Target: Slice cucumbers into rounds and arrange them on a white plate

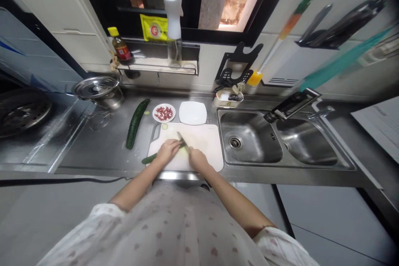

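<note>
On the white cutting board [208, 137], my right hand [198, 160] grips the handle of a kitchen knife [182, 137], its blade pointing up and left. My left hand [169, 150] has its fingers curled down beside the blade, on a piece of cucumber mostly hidden beneath them. Pale green cut cucumber [186, 149] shows between the hands, close to the blade. A dark green cucumber length [149, 158] lies at the board's left edge, partly behind my left wrist. One cucumber end slice [164, 126] rests near the board's handle hole.
A whole cucumber [136, 124] lies left of the board. Behind the board stand a plate of chopped red pieces [163, 113] and a white square plate [193, 112]. A double sink [252, 156] is at right, a lidded steel pot [107, 95] at back left.
</note>
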`<state>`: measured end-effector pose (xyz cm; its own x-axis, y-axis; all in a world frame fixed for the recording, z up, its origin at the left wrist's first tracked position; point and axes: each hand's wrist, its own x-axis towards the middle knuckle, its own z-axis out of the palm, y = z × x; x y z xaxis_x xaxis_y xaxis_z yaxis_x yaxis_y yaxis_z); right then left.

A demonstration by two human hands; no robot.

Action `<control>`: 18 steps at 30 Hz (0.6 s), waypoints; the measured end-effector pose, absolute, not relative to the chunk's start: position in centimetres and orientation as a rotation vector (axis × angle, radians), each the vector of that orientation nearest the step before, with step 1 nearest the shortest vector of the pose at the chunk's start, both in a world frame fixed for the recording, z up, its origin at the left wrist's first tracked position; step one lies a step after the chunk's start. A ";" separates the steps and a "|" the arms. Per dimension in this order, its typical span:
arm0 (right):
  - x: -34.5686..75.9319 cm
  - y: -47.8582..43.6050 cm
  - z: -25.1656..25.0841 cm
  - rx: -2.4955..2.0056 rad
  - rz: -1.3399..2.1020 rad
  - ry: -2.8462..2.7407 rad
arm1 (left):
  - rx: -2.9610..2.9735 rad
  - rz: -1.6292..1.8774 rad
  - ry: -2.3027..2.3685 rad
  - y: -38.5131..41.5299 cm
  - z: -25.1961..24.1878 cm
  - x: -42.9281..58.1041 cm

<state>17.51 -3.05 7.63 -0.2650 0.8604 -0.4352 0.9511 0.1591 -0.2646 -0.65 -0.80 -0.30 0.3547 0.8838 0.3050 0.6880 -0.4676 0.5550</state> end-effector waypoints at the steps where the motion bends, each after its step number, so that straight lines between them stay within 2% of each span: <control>1: 17.6 -3.2 7.7 1.780 -0.733 2.230 | 2.290 0.829 1.386 -0.8 -0.4 -0.7; 18: 15.4 -0.8 7.9 1.833 -0.782 2.295 | 2.308 0.825 1.380 -1.1 -0.2 -0.5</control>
